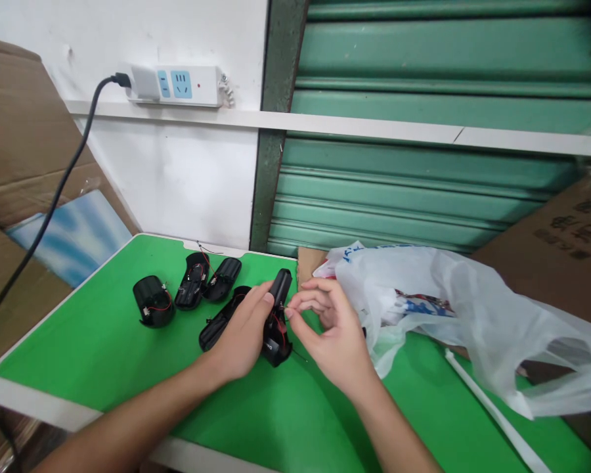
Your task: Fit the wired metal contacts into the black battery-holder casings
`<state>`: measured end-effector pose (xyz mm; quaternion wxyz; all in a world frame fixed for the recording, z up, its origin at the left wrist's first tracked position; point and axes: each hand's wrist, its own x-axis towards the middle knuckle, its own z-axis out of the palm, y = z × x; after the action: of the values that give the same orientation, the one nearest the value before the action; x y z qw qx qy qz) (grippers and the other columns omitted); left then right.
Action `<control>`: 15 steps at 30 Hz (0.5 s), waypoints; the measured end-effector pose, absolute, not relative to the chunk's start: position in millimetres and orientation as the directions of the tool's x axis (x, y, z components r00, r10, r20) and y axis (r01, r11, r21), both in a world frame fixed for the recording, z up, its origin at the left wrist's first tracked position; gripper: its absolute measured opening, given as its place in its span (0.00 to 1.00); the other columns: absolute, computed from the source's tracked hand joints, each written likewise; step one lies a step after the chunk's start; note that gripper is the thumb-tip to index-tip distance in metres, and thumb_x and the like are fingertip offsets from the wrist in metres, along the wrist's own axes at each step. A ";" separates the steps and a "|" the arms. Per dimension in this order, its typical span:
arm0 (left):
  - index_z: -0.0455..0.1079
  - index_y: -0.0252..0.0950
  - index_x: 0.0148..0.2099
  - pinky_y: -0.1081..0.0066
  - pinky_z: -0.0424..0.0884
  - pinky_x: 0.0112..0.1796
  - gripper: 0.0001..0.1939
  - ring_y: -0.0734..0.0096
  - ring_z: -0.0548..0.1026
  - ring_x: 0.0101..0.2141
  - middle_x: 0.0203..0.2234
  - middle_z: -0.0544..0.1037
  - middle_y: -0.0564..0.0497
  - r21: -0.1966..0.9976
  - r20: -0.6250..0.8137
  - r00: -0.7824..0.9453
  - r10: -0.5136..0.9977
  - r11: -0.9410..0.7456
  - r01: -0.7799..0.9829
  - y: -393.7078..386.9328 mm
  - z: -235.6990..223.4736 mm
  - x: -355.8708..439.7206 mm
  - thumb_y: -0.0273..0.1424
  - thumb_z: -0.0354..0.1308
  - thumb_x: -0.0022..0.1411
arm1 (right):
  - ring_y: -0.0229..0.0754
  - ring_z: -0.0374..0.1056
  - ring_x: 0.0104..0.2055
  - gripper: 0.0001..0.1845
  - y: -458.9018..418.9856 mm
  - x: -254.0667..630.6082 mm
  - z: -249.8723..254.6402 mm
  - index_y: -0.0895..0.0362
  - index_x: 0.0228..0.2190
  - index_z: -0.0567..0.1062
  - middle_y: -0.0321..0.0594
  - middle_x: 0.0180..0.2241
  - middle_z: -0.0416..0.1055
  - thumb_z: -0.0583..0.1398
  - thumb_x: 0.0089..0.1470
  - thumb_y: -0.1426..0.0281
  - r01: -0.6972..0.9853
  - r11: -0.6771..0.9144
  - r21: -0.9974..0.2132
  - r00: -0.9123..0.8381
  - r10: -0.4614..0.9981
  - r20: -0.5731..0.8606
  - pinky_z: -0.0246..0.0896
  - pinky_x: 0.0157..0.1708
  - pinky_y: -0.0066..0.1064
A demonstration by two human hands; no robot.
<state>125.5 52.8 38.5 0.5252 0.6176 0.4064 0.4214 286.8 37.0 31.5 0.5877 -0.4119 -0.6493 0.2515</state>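
- The near half of the green table top (pixel 103 355) lies bare in front of the left hand (pixel 241 338), so an approach from the near-left edge is free.
- Four loose black plastic housings (pixel 192 281) with red wires crowd the far-left part, close together.
- The white plastic bag (pixel 473 315) bulks just beside the right hand (pixel 337 335), closing off the right side.
- A white rod (pixel 492 410) lies slantwise on the table under the bag.
- A black power cord (pixel 54 203) hangs past the left edge.
- Cardboard boxes (pixel 566 243) wall both flanks.
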 end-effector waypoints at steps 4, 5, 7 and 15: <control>0.70 0.35 0.64 0.59 0.58 0.65 0.25 0.55 0.68 0.63 0.62 0.74 0.41 0.992 0.092 0.319 0.943 -0.115 0.055 53.5 37.7 125.1 0.43 0.43 0.77 | 0.37 0.76 0.32 0.16 36.7 284.8 31.4 0.50 0.45 0.66 0.33 0.32 0.77 0.63 0.59 0.74 0.279 0.546 -0.790 0.045 0.814 0.579 0.74 0.37 0.29; 0.70 0.35 0.64 0.59 0.58 0.65 0.25 0.56 0.68 0.62 0.62 0.74 0.41 0.992 0.095 0.320 0.943 -0.118 0.052 53.8 37.1 125.0 0.42 0.43 0.77 | 0.37 0.76 0.33 0.16 36.5 284.4 31.3 0.50 0.45 0.66 0.33 0.32 0.77 0.63 0.59 0.74 0.290 0.549 -0.784 0.048 0.810 0.584 0.74 0.37 0.30; 0.70 0.35 0.64 0.60 0.58 0.65 0.25 0.56 0.69 0.62 0.62 0.74 0.42 0.991 0.104 0.322 0.941 -0.127 0.051 54.6 35.7 125.0 0.42 0.43 0.77 | 0.38 0.76 0.33 0.16 36.0 284.0 31.2 0.50 0.45 0.66 0.34 0.32 0.78 0.63 0.59 0.74 0.309 0.551 -0.775 0.047 0.805 0.591 0.74 0.36 0.30; 0.71 0.35 0.62 0.61 0.61 0.62 0.25 0.57 0.72 0.55 0.58 0.75 0.42 0.991 0.089 0.316 0.945 -0.115 0.063 54.3 34.1 126.2 0.43 0.42 0.77 | 0.38 0.76 0.33 0.15 35.3 284.3 32.7 0.50 0.44 0.65 0.33 0.32 0.77 0.63 0.60 0.74 0.327 0.554 -0.765 0.023 0.805 0.593 0.74 0.36 0.29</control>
<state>126.2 54.3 34.1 0.5256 0.6178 0.4078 0.4193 284.3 35.3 32.7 0.5757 -0.4241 -0.6676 0.2074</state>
